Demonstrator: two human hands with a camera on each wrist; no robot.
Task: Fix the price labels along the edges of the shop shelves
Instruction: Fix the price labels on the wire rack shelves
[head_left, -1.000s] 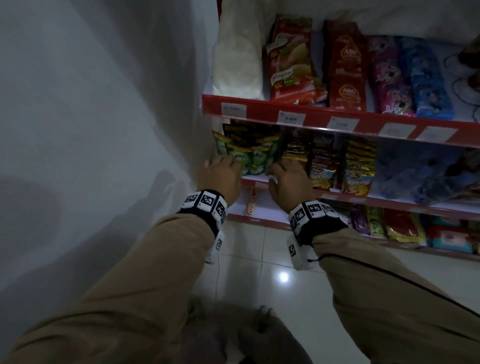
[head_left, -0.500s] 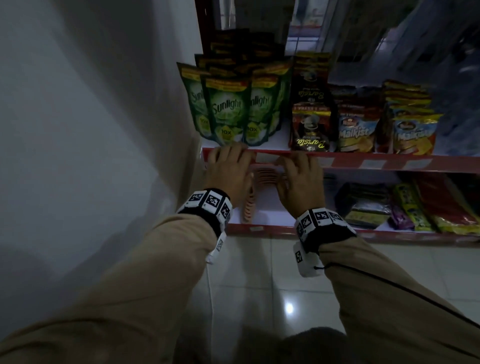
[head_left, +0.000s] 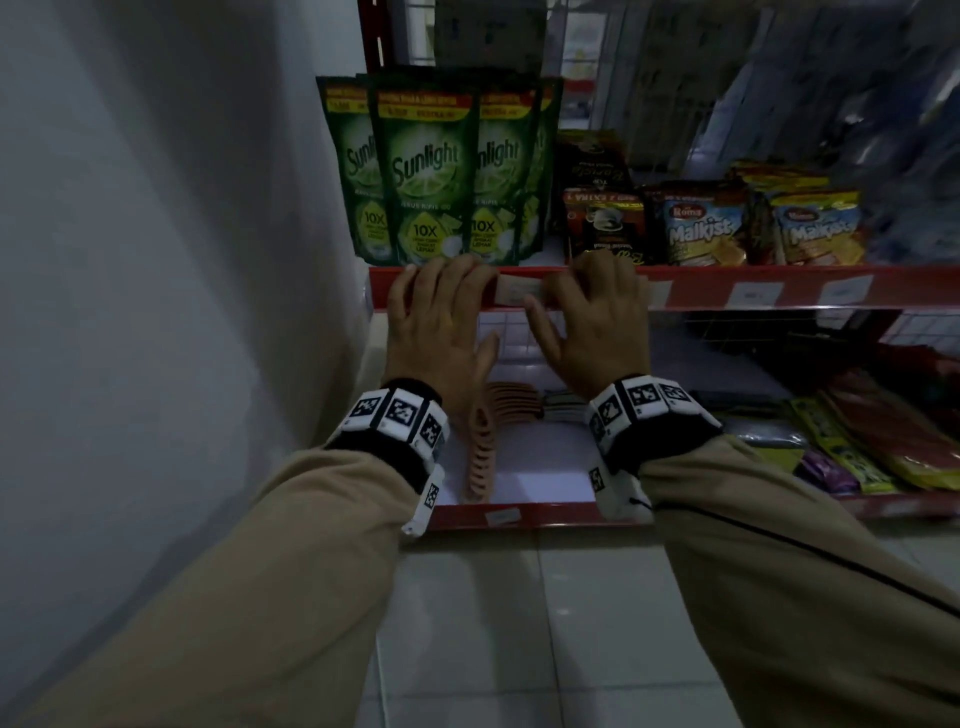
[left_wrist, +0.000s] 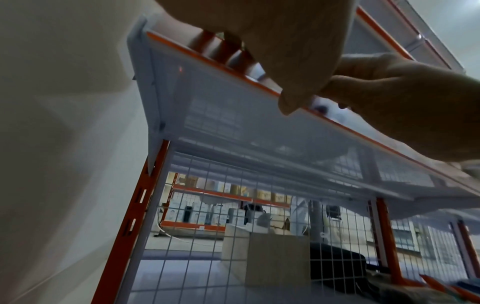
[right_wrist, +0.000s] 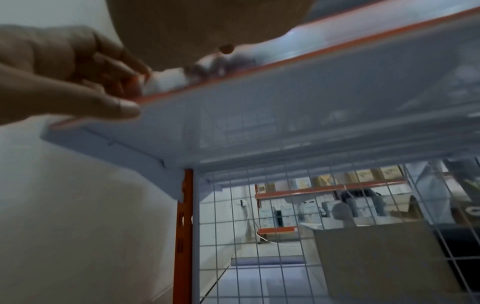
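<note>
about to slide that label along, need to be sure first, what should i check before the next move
1. Left hand on the red shelf edge strip: ok, fingers over its top.
2. Right hand on the same strip: ok.
3. White paper price label between the hands: ok, visible.
4. Label seated straight in the strip: cannot tell, partly covered.
5. Green Sunlight pouches upright behind the strip: ok.
6. Neighbouring white labels in place: ok, print blurred.

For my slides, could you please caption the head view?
Both hands, left hand and right hand, press a price label onto the red shelf edge.
</note>
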